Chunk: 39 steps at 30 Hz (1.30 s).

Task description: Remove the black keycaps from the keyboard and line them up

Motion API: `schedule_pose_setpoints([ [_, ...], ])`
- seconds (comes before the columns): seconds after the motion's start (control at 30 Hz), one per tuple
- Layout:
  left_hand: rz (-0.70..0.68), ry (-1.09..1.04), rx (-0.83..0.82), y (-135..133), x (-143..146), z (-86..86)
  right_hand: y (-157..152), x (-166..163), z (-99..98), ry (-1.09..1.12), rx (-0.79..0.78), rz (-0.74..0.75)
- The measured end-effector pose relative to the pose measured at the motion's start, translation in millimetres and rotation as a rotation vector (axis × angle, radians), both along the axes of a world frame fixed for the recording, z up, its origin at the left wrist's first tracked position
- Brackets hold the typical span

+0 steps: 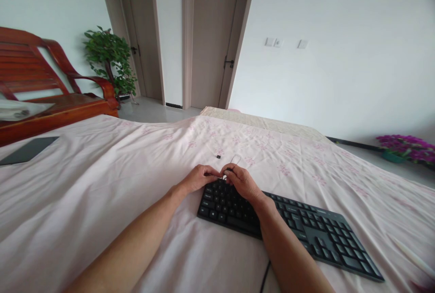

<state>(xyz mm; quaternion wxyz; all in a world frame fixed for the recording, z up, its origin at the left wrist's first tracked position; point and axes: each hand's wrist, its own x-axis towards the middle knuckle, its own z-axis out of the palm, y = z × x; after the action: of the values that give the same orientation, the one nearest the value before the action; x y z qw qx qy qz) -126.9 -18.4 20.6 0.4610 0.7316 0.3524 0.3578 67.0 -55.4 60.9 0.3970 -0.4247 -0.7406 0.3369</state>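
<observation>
A black keyboard [306, 227] lies on a pale pink cloth [102, 184] with a faint flower print. Both my hands meet at the keyboard's far left corner. My left hand [197, 178] is closed in a pinch at that corner. My right hand [242, 182] is closed on a thin wire keycap puller [234, 162], whose loop sticks out beyond the fingers. A small black keycap [219, 155] lies loose on the cloth just beyond the hands.
The keyboard's cable [265, 279] runs off the near edge. A dark flat slab [27, 150] lies at the cloth's left edge. A red wooden bench [50, 89], a green plant [108, 57], two doors and purple flowers [408, 145] stand behind.
</observation>
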Motion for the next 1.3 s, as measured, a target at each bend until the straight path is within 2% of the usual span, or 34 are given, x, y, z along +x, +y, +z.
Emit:
schedule_pose_setpoints([
  [0.23, -0.014, 0.001, -0.027, 0, 1, -1.1, -12, -4, 15.9, -0.113, 0.223, 0.117],
  [0.33, -0.025, 0.001, -0.046, -1, 2, -0.7, -13, -5, 17.4, -0.172, 0.268, 0.137],
  [0.53, 0.028, 0.062, 0.001, 0, 5, -0.7, -11, -10, 17.0, -0.331, 0.275, 0.145],
  [0.7, -0.007, 0.041, -0.027, -1, 5, 1.0, -6, -7, 11.3, -0.264, 0.189, 0.080],
  [0.87, -0.082, 0.018, -0.035, 1, 2, 1.9, -4, -8, 2.2, -0.195, 0.214, 0.034],
  [1.03, -0.139, 0.016, -0.012, 2, -1, 4.3, -3, -8, -2.4, -0.123, 0.107, -0.042],
  [1.17, -0.170, 0.033, -0.013, 3, 0, 3.7, -5, -8, -2.8, -0.131, 0.209, 0.006],
  [1.3, -0.197, 0.035, 0.009, 5, 3, 1.0, -6, -10, -5.3, -0.104, 0.225, -0.049],
])
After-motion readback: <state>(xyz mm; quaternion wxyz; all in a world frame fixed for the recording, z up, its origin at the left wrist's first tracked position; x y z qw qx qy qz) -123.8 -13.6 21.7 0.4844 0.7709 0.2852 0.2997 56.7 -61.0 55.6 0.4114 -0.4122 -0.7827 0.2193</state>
